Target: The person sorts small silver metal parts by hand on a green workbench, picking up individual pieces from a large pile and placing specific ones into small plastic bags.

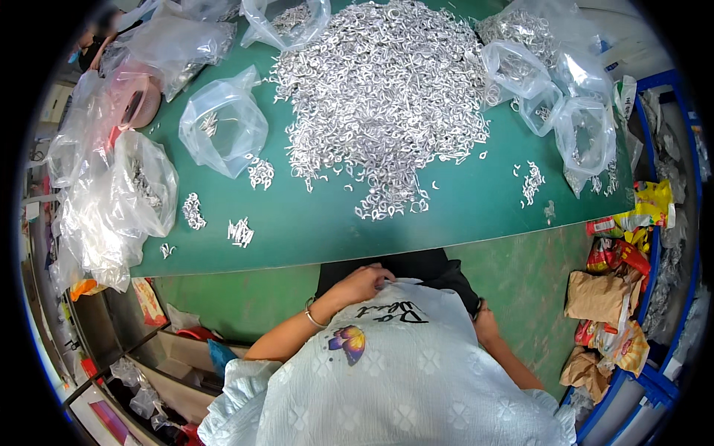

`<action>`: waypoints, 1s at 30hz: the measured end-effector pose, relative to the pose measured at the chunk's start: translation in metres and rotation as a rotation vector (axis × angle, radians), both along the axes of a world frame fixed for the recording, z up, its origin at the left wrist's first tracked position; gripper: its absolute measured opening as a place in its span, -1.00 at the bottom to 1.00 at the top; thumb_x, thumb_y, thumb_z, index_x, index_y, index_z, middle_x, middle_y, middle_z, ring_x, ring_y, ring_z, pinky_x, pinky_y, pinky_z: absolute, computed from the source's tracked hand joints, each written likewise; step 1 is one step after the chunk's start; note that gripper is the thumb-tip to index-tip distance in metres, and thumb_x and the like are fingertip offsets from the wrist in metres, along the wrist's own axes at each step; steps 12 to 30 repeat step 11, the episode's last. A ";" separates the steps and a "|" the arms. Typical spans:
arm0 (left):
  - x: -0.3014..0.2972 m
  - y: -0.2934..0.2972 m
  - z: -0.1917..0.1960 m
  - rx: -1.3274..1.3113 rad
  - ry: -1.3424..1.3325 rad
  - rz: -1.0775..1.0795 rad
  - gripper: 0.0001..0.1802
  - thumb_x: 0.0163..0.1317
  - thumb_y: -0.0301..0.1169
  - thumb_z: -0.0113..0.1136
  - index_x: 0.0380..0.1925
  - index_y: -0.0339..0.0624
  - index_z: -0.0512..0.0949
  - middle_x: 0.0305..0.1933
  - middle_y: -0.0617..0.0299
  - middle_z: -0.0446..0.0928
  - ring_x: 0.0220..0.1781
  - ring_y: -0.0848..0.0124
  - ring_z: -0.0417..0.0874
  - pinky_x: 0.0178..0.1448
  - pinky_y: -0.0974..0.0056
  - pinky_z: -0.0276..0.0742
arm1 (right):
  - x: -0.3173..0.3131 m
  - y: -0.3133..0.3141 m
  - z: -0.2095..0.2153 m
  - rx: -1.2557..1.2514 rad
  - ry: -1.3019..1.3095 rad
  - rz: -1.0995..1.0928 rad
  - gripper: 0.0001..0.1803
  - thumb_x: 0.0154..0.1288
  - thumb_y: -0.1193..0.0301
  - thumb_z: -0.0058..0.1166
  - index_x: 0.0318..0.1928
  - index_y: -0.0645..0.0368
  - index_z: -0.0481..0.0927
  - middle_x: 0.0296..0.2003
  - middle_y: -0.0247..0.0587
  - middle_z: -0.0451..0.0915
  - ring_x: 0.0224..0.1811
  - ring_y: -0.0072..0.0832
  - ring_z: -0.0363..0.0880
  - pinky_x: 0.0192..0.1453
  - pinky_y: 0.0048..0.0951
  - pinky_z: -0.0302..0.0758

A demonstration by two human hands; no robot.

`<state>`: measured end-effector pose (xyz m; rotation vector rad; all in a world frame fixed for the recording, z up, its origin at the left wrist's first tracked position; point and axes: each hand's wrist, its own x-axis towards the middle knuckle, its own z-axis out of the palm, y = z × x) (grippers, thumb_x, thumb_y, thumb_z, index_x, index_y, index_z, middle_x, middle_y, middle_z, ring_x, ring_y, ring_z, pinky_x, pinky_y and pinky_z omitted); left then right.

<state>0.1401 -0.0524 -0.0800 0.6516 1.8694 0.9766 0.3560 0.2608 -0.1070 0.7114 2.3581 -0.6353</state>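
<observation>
My left hand [363, 285], with a bracelet [314, 315] on its wrist, rests in my lap at the hem of my pale shirt [401, 357]. Its fingers are curled in; whether they pinch the cloth is hidden. Low beside my right thigh hangs my right hand [486, 321], its fingers mostly out of sight. Both hands are off the green table [320, 238]. Before me on that table spreads a large heap of small silvery metal pieces [387, 97], many ring- or loop-shaped. Small piles [239, 233] of similar pieces lie along the near left.
Open clear plastic bags [223, 126] holding metal pieces stand left of the heap, and more bags [584, 134] stand right. A pink container [145, 100] sits far left. Drawers [175, 364] are below on the left; a blue shelf [654, 245] and packages [599, 297] flank the right.
</observation>
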 end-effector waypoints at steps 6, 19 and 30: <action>0.003 -0.001 -0.005 0.211 -0.048 -0.151 -0.61 0.06 -0.57 0.15 -0.03 -0.27 0.56 -0.01 0.04 0.48 0.16 0.11 0.43 0.28 0.16 0.32 | 0.003 -0.003 -0.013 0.448 0.079 0.352 -0.64 0.23 0.12 0.10 -0.37 0.22 0.54 -0.55 0.00 0.62 -0.48 -0.03 0.63 -0.36 -0.06 0.53; -0.010 0.000 0.016 -0.012 -0.384 -0.249 -0.54 0.15 -0.34 0.23 0.05 -0.28 0.49 0.29 -0.15 0.37 0.35 0.22 0.36 0.38 0.21 0.23 | -0.023 -0.009 0.018 0.467 0.178 0.455 -0.69 0.23 0.16 0.11 -0.47 0.15 0.61 -0.53 -0.08 0.64 -0.47 -0.09 0.64 -0.36 -0.11 0.53; -0.010 0.000 0.016 -0.012 -0.384 -0.249 -0.54 0.15 -0.34 0.23 0.05 -0.28 0.49 0.29 -0.15 0.37 0.35 0.22 0.36 0.38 0.21 0.23 | -0.023 -0.009 0.018 0.467 0.178 0.455 -0.69 0.23 0.16 0.11 -0.47 0.15 0.61 -0.53 -0.08 0.64 -0.47 -0.09 0.64 -0.36 -0.11 0.53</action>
